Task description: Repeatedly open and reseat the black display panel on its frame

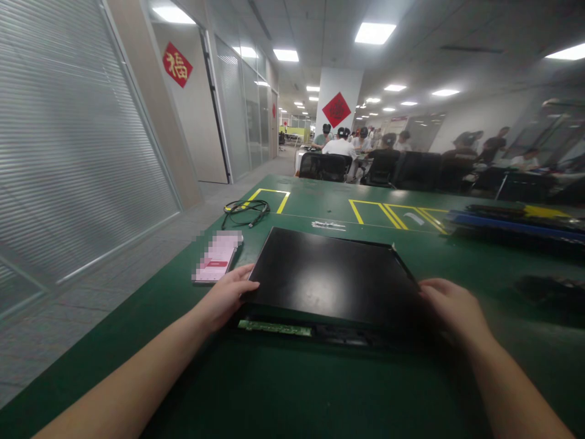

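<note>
A black flat display panel (326,274) lies before me, its glossy face up. My left hand (231,292) grips its left edge, thumb on top and fingers around the side. On the right edge, my right hand (452,302) pinches the panel, with the fingertips partly hidden. Along the near side, a green circuit board strip (274,328) shows just below the black face. Whether the panel rests on the table or is slightly raised, I cannot tell. Left of the panel lies a phone (214,259) with a lit, partly blurred screen.
The green table (329,390) carries yellow tape outlines (365,202). A coiled black cable (247,210) lies at the back left, small silvery pieces (328,225) behind the panel. Dark and blue items (516,222) are stacked at right. People (340,145) sit beyond, among black chairs (322,166).
</note>
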Motion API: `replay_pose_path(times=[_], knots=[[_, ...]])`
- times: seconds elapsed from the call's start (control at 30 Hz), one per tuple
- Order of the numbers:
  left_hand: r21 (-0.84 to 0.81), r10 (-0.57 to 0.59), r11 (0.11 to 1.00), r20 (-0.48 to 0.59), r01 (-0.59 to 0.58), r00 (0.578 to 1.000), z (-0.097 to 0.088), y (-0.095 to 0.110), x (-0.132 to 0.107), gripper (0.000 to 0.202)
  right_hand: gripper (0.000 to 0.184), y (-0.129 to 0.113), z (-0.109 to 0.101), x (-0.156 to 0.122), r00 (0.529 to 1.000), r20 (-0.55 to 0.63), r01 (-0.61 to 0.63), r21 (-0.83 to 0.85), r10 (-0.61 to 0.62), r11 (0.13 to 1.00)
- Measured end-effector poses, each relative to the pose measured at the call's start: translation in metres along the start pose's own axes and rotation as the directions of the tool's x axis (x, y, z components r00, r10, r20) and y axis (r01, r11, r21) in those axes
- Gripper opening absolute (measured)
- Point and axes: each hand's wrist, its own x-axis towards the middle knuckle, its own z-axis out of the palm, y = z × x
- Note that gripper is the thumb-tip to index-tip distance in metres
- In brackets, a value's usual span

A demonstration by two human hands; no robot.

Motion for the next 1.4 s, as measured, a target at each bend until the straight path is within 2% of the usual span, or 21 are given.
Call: replay_pose_path(times=[0.2,0.4,0.77,1.1,1.27,1.4], knots=[[0.01,0.006,1.0,-0.017,-0.006,1.0,0.001,-0.001,0.0,0.061,0.035,-0.004,0.002,-0.002,0.999,-0.037,-0.002,-0.049,0.0,0.999],[0.022,0.021,1.0,-0.021,-0.02,1.0,0.002,-0.001,-0.001,0.056,0.033,-0.005,-0.001,-0.004,0.999,-0.021,0.026,-0.078,-0.027,0.997],[0.031,0.034,0.999,0.037,-0.035,0.999,-0.005,-0.006,0.005,0.065,0.035,-0.023,-0.006,-0.014,1.0,0.006,0.0,-0.155,0.001,0.988],[0.093,0.05,0.994,0.077,-0.057,0.996,-0.009,-0.009,0.007,0.076,0.037,-0.009,-0.005,-0.005,0.999,0.025,0.041,-0.18,-0.037,0.983],[0.046,0.053,0.997,0.05,-0.055,0.997,-0.009,-0.009,0.007,0.087,0.037,-0.001,-0.005,0.0,0.998,0.044,0.055,-0.157,-0.049,0.986],[0.015,0.064,0.998,0.07,-0.066,0.995,-0.012,-0.011,0.009,0.084,0.035,-0.002,-0.004,0.001,0.998,0.023,0.064,-0.195,-0.06,0.979]])
